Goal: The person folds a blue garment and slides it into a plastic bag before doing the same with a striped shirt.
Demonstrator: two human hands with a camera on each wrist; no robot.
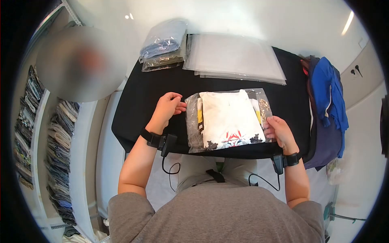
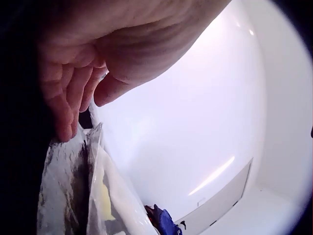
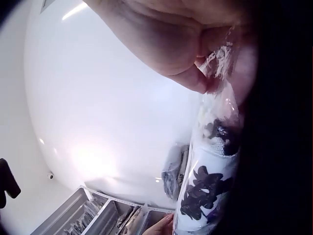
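Note:
A folded white T-shirt (image 1: 227,115) with a red, blue and black print lies in a clear plastic bag (image 1: 195,139) near the front of the black table. Yellow patches show along its sides. My right hand (image 1: 279,130) pinches the bag's right edge between thumb and fingers; crumpled film shows at the thumb in the right wrist view. At the bag's left edge is my left hand (image 1: 168,107), its fingers loosely bent. In the left wrist view the fingertips (image 2: 63,134) touch the plastic edge, with the thumb held apart from them.
Flat clear bags (image 1: 235,56) are stacked at the back of the black table (image 1: 137,101). Beside them is a pile of bagged garments (image 1: 164,42). Blue and dark clothes (image 1: 330,93) hang over the right end. Shelves on the left hold several packed garments (image 1: 60,133).

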